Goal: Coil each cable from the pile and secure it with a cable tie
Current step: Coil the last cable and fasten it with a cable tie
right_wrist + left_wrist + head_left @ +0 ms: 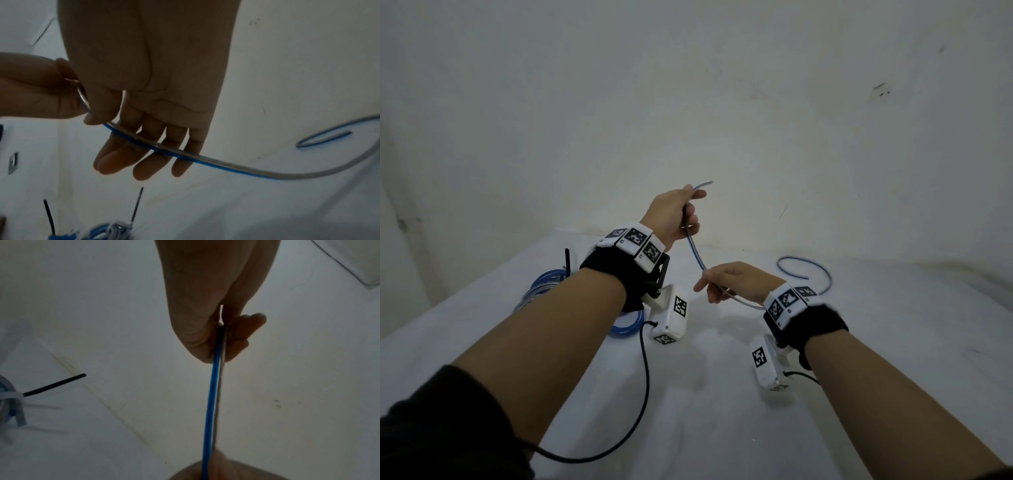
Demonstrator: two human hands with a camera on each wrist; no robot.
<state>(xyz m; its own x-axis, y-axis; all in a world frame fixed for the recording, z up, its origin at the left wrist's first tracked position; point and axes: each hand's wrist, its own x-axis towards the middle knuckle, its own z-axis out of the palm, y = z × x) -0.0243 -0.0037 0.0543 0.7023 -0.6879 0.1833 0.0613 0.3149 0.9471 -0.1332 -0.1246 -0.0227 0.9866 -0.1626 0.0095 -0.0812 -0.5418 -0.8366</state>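
A thin blue cable hangs between my two hands above the white table. My left hand is raised and grips the cable near one end, whose short tip pokes out past the fingers. Lower and to the right, my right hand pinches the same cable. In the right wrist view the thumb presses the cable against fairly straight fingers. From there it passes under my right wrist to a loose loop on the table. In the left wrist view the cable drops from my left hand.
Coiled blue cable bundles lie at the table's left, with a black tie tail standing up from one. Another coil shows under my left wrist. White walls close the table at the back and left.
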